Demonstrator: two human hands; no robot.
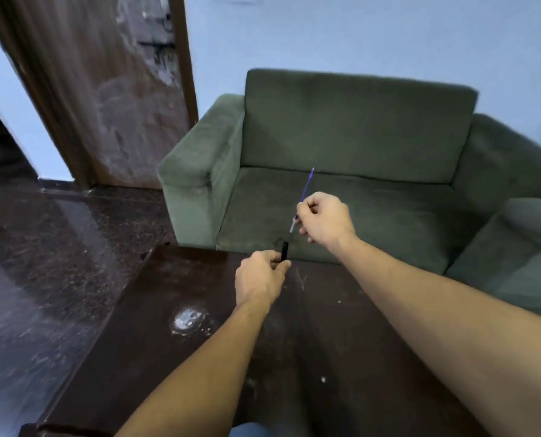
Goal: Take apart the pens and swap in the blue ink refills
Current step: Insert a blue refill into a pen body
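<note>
My left hand [259,280] is closed around a black pen barrel [284,251], whose open end sticks up past my fingers over the far edge of the table. My right hand [324,217] pinches a thin blue ink refill [307,184] a little above and to the right of the barrel. The refill slants up and away, its lower clear end pointing down toward the barrel's mouth. The two parts are apart, with a small gap between them. Most of the barrel is hidden inside my left fist.
A dark wooden table [184,367] with scuffs and a whitish stain [187,320] lies under my arms. A green sofa [357,146] stands just beyond it. Glossy dark floor [42,263] spreads to the left, with a brown door [105,89] behind.
</note>
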